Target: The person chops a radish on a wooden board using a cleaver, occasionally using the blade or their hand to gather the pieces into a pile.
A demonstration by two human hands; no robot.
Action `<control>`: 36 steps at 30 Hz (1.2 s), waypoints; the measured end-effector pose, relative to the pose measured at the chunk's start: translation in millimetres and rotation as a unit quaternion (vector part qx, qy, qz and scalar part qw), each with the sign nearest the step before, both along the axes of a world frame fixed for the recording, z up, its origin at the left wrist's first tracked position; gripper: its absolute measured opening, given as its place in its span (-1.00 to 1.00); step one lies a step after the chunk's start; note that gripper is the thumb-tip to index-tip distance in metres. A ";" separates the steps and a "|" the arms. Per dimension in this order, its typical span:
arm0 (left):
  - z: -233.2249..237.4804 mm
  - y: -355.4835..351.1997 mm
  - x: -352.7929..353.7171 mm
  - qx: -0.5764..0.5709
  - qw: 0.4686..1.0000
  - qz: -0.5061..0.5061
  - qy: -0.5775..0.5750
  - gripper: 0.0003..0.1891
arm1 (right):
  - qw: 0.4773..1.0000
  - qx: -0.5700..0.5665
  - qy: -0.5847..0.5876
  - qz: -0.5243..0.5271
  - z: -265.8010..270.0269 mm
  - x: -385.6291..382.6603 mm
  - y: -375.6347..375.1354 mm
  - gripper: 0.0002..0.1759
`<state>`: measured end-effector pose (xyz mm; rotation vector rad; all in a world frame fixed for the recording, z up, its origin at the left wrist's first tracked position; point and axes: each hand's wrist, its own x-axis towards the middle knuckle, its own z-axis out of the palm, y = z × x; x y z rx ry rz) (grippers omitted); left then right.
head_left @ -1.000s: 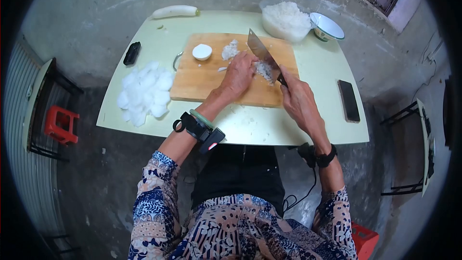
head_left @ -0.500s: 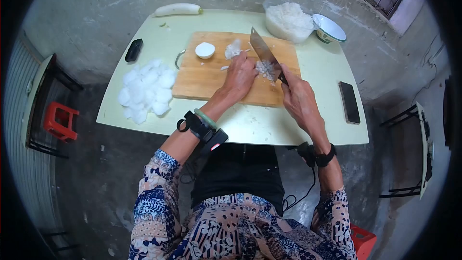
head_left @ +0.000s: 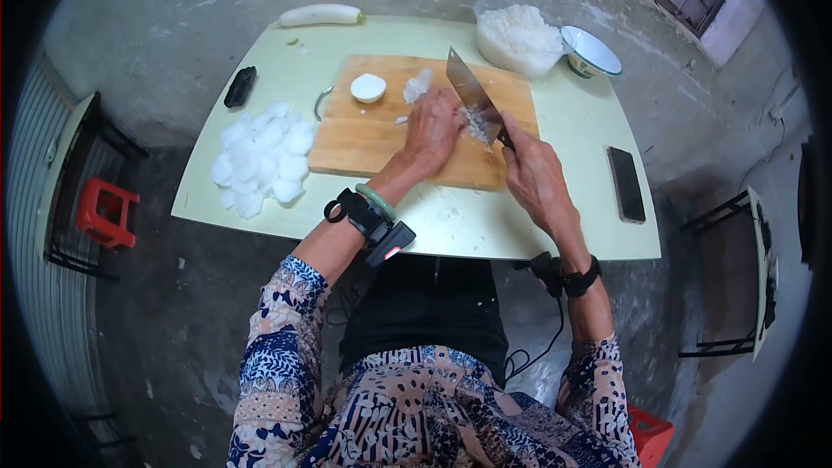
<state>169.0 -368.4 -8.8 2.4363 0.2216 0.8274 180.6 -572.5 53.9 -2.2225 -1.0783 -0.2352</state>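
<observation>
We see a knife point(head_left: 469, 87) above the wooden cutting board point(head_left: 373, 143), its long axis running obliquely: the blade's far corner points away from the person and to the left, while the dark handle point(head_left: 505, 139) lies nearer and to the right. The right hand point(head_left: 536, 175) is closed around this handle, so that the blade extends forward and leftward beyond the grip. The blade is broad, grey and shiny, and tapers little along its length.

Just beside the blade we find small chopped pieces point(head_left: 475, 124), white to translucent, partly covered by the knife. The left hand point(head_left: 433, 128) lies to the left of these, palm down with bent fingers close to the blade (we cannot tell whether they pinch anything). Beyond its knuckles we note a few thin slices point(head_left: 418, 87), pale and glossy; to their left, also on the board, sits a rounded white chunk point(head_left: 368, 87) with a flat face upward.

Left of the board, on the pale green table point(head_left: 572, 217), we observe a spread heap of white rounds point(head_left: 263, 159). At the far edge lies a whole white radish point(head_left: 321, 15), its long axis roughly sideways, the greenish end to the right.
</observation>
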 end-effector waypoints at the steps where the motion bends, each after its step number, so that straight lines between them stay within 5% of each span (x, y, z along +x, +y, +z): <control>1: 4.1 -0.9 -3.6 0.000 1.000 0.030 -0.004 -0.87 | 0.999 -0.041 0.004 -0.006 1.7 -0.6 -0.3 -0.44; 26: 0.1 13.7 -22.1 -0.012 1.000 -0.013 0.008 -0.93 | 1.000 0.016 0.005 0.001 7.1 -18.1 -0.1 -0.41; 28: -2.2 18.2 -17.5 0.033 0.996 -0.038 -0.075 -0.93 | 1.000 -0.009 0.003 -0.004 1.6 -10.6 0.9 -0.41; 36: -5.1 24.7 19.0 0.135 0.990 -0.042 -0.019 -0.83 | 0.998 0.003 -0.038 -0.051 4.3 -11.7 -7.6 -0.41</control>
